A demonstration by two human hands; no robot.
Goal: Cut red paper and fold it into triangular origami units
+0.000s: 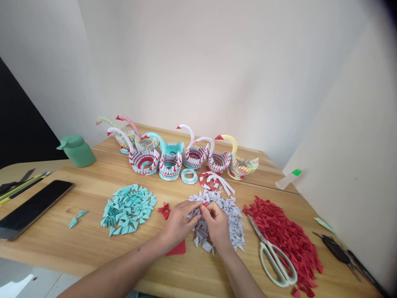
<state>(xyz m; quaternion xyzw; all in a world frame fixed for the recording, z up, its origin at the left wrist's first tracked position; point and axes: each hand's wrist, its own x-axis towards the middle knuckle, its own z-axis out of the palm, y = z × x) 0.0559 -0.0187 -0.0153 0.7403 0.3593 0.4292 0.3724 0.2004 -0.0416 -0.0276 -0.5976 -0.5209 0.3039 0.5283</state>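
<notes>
While both hands meet over the grey heap, sorted stock lies fanned around them within reach.

Left hand point(177, 223): fingers bent, tips pinched toward the right hand's, on a small red-and-white piece point(205, 204); looks like a closed pinch, piece mostly hidden.
Right hand point(217, 223): fingers curled, thumb + forefinger pinch same small piece; grip closed on it, heel of hand resting on the heap.
Held piece: between the two sets of fingertips, just above the grey heap's near-centre; too small to read the fold.
Grey heap point(234, 215): folded paper triangles, loose pile, directly under hands, so supply is at the fingertips.
Teal heap point(128, 208): same units, left of the hands, apart; colours kept separate.
Red heap point(285, 234): right side, biggest spread; scissors point(274, 258) lie on its near-left edge, handles toward the person.
Red scraps: a few units point(164, 210) just left of left hand; flat red sheet point(176, 248) partly under left wrist.
Paper swans point(169, 159): row at back of worktop point(93, 244), clear of the work zone; two small rings point(189, 176) in front.
Left edge: phone point(32, 209), pens, green lidded pot point(77, 150), well apart.
Right edge: dark tool point(338, 251), glue stick point(288, 179) by the wall.
</notes>
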